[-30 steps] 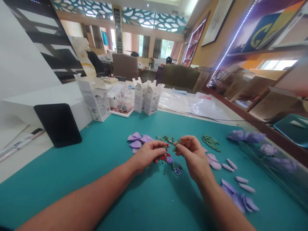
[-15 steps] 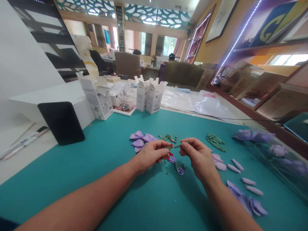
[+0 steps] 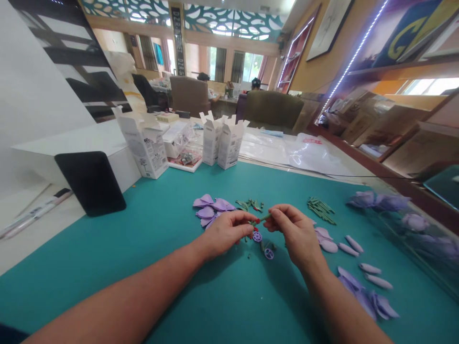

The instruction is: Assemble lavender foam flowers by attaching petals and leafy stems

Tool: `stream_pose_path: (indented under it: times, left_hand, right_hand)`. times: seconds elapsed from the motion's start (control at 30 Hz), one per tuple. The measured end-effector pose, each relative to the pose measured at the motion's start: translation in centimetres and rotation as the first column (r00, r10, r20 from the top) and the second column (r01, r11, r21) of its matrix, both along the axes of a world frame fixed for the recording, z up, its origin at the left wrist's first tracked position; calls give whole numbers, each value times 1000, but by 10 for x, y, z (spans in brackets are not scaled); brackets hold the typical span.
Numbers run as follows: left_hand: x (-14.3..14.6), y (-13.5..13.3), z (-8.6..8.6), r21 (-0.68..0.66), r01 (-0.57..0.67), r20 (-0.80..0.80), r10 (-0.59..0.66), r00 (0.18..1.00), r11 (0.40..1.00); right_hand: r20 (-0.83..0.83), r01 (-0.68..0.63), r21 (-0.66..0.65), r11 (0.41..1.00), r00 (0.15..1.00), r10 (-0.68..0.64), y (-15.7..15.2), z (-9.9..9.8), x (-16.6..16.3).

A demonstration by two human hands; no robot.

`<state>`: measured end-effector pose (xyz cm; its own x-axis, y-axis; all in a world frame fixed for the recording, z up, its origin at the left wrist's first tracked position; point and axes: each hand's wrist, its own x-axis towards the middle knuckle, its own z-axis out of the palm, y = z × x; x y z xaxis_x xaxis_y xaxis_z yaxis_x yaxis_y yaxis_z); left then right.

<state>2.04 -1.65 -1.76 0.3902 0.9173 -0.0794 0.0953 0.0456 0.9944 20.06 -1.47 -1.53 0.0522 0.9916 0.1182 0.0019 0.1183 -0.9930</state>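
Over the teal mat (image 3: 107,267), the gap between the hands has closed since half a second earlier. The green stem (image 3: 264,218), pinched between the thumb and forefinger of the right hand (image 3: 296,234), has been brought across until its far end meets the fingertips of the left hand (image 3: 225,233). A small red piece (image 3: 255,229) appears to be held there in the left hand's tight pinch, though it is partly hidden, and whether it is joined to the stem cannot be told. Both hands are thus now engaged on one small assembly, held just above the mat. Two purple spoked discs (image 3: 268,253) are left lying just below the hands. Lilac foam petals (image 3: 221,205) are spread beside the left hand, a bundle of green stems (image 3: 321,211) lies beyond the right hand, and finished purple foam flowers (image 3: 390,202) are laid near the mat's far right edge.
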Motion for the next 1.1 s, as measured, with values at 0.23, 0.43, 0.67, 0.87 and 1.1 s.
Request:
stream_pose_path:
  times: [0.23,0.43,0.67,0.87,1.1]
  left_hand:
    - [1,-1,2,42,-3,-55,6,998,999]
    - [1,-1,3,86,36,-124,-25,992,996]
    - [0,-1,5,186,57,-219,-15,976,981]
    - [0,-2,4,271,56,-266,19,964,961]
    - [2,-4,5,258,30,-266,41,963,966]
  right_hand:
    - [42,-28,5,1000,999,28,0,2,0]
    - [122,-67,27,997,990,63,-1,1,0]
    - [377,-110,93,990,924,68,-2,-4,2]
    - [419,-89,130,988,907,27,-5,-4,-3]
    - [362,-58,161,985,932,-5,-8,-7,-11]
